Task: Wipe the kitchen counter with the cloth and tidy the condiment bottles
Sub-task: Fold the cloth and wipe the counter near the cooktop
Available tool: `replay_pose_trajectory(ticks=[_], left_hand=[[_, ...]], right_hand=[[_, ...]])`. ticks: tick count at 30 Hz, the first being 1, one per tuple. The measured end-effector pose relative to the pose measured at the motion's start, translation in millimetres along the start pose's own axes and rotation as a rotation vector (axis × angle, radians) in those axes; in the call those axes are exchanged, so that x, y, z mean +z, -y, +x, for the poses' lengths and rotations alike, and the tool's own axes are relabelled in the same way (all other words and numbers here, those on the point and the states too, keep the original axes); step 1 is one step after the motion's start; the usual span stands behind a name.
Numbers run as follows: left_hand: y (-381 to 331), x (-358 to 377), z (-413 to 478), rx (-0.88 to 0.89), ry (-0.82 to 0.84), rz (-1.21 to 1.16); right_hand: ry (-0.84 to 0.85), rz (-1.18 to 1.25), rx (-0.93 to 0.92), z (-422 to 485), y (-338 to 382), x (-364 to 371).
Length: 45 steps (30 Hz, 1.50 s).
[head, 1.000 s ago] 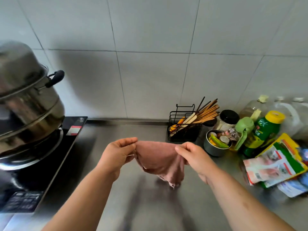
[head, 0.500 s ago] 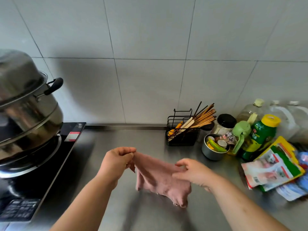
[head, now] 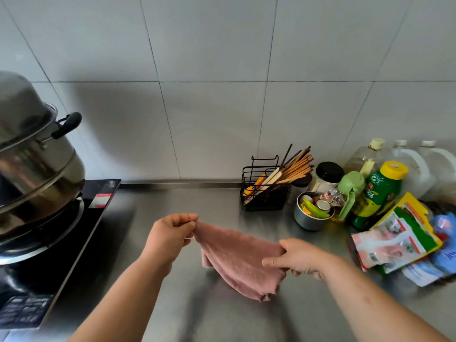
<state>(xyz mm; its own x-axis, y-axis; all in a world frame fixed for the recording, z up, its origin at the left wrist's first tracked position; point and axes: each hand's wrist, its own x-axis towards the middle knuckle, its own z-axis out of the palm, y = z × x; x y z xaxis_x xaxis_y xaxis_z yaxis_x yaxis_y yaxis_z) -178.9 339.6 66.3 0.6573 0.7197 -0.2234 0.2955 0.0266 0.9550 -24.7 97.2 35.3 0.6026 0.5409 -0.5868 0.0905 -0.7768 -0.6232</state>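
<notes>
A pink cloth (head: 237,262) hangs stretched between both hands just above the steel counter (head: 197,203). My left hand (head: 170,235) pinches its upper left corner. My right hand (head: 298,257) grips its right edge, lower down. The cloth's bottom corner sags toward the counter. Condiment bottles stand at the back right: a green bottle with a yellow cap (head: 377,193), a light green dispenser bottle (head: 350,191), a black-lidded jar (head: 327,176) and large clear oil jugs (head: 417,166).
A stacked steel steamer pot (head: 32,159) sits on a black induction hob (head: 61,243) at the left. A black wire chopstick holder (head: 266,191), a small grey bowl of sachets (head: 312,213) and a heap of seasoning packets (head: 399,238) crowd the right side.
Both hands have lowered the cloth toward the counter and spread it wider. My right hand has moved down and to the right along the cloth's edge.
</notes>
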Motion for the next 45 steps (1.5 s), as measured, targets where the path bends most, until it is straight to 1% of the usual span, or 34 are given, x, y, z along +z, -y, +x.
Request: replay_pose_trajectory(ticks=[2,4,8,10,12,13,16,19,21,23,26,29,32,34,35,36,38,41,42,43,44,45], left_hand=[[-3,-3,2,0.013,-0.011,-0.008],[-12,-7,5,0.054,-0.031,-0.014],[-42,-15,16,0.249,-0.088,-0.041],[-56,-20,19,0.333,-0.099,-0.059],[-60,-25,21,0.361,-0.074,-0.045],[-58,-26,21,0.343,-0.05,-0.017],[-32,-24,22,0.198,0.021,0.13],[2,-19,19,0.038,0.051,0.266],[18,-13,16,-0.03,0.077,0.333],[22,-2,15,-0.046,0.119,0.384],[9,28,21,0.016,0.189,0.434],[-8,66,30,0.07,0.351,0.513],[-7,93,38,0.033,0.426,0.759],[4,97,37,-0.026,0.447,0.845],[10,95,36,-0.059,0.462,0.855],[19,92,35,-0.102,0.47,0.841],[34,83,31,-0.187,0.458,0.8],[49,71,27,-0.246,0.427,0.764],[51,69,25,-0.253,0.416,0.748],[53,66,24,-0.261,0.398,0.728],[55,62,24,-0.276,0.37,0.708],[57,59,24,-0.292,0.343,0.692]], right_hand=[[-0.086,0.033,-0.044,2,2,-4],[-0.226,0.052,-0.114,3,11,-11],[-0.494,0.194,-0.316,0,35,-26],[-0.565,0.225,-0.398,-2,41,-30],[-0.523,0.236,-0.422,-2,40,-28],[-0.486,0.215,-0.413,-1,37,-25],[-0.37,0.107,-0.345,5,15,-9],[-0.211,-0.035,-0.236,13,-17,16],[-0.133,-0.075,-0.174,17,-38,32],[-0.094,-0.09,-0.121,19,-53,41],[-0.089,-0.008,-0.039,19,-65,45],[-0.089,0.115,0.064,19,-72,43],[-0.142,0.144,0.141,23,-78,41],[-0.151,0.177,0.215,26,-76,42],[-0.13,0.255,0.242,28,-73,43],[-0.107,0.368,0.239,31,-68,44],[-0.112,0.581,0.148,38,-54,42],[-0.177,0.745,-0.043,52,-26,33],[-0.209,0.798,-0.075,58,-19,31],[-0.249,0.824,-0.085,65,-14,30],[-0.308,0.758,-0.058,74,-10,32],[-0.369,0.594,0.003,81,-10,33]])
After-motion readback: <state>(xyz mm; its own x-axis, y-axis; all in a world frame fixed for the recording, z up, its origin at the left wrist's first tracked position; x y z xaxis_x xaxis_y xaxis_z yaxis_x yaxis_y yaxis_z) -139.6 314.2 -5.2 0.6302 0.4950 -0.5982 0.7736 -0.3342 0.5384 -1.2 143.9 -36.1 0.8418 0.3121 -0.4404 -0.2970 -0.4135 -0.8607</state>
